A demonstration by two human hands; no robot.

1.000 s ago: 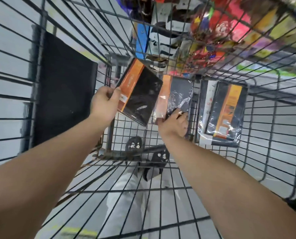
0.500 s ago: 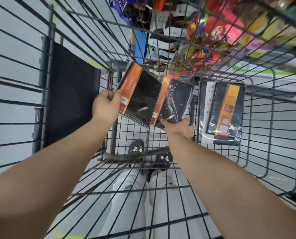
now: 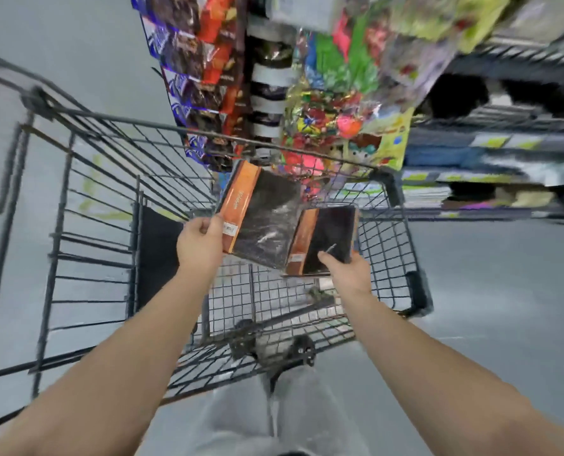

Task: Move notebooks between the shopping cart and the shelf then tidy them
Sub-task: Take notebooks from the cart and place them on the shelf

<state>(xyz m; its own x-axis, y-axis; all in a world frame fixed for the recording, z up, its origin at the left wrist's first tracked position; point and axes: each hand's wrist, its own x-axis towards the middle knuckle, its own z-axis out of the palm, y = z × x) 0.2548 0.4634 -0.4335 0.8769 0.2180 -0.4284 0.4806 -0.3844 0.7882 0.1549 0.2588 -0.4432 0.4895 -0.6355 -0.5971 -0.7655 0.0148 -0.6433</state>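
Two grips hold over the shopping cart [image 3: 142, 125]: left hand [image 3: 200, 246] pinches the larger notebook [image 3: 264, 215] at its orange spine, right hand [image 3: 348, 276] clasps the smaller notebook [image 3: 326, 238] by its near corner, covers jutting beyond the thumbs, seemingly light, stiff, film-slick

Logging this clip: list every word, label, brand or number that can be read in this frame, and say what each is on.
Nothing can be read for certain.
On the left notebook, the orange band: a line of print, too blurred.
Its white sticker: too small.
On the right notebook, the small label: blurred.
On the snack packets: brand print smeared.
On the shelf-edge tags: blurred.
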